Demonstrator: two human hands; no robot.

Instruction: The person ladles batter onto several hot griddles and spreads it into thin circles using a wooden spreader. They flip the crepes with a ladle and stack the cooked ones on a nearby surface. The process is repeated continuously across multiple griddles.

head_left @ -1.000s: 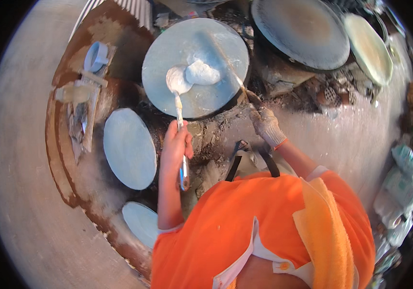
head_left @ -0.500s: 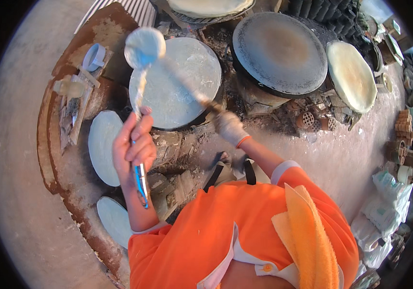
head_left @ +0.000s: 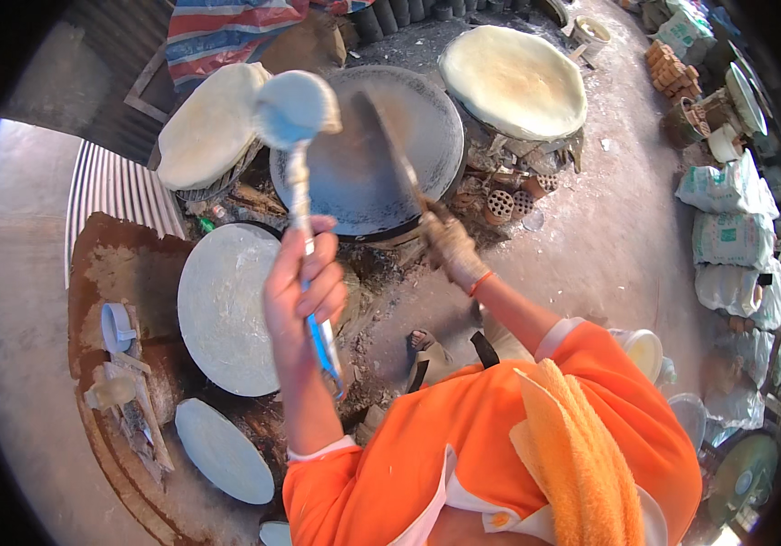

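My left hand (head_left: 304, 278) is closed around the pale, blue-marked handle of a ladle (head_left: 298, 109), whose bowl is raised over the left part of a round dark griddle (head_left: 427, 136). In my gloved right hand (head_left: 452, 246) is a long, flat wooden spatula (head_left: 397, 156), its blade slanting across the same griddle. The blade is a little blurred, and whether it touches the surface I cannot tell. The griddle has a brownish middle and a grey speckled rim. Left of my left hand lies a second round griddle (head_left: 227, 309) with a pale coated surface.
Thick stacks of pale round flat sheets stand to the right (head_left: 513, 82) and left (head_left: 208, 127) of the dark griddle. Perforated briquettes (head_left: 500, 206) lie by its base. A white cup (head_left: 117, 328) stands at the left ledge. White sacks (head_left: 732, 238) line the right side.
The view has swung right. Both hands, with ladle and spatula, have gone from the pale griddle to the dark one.
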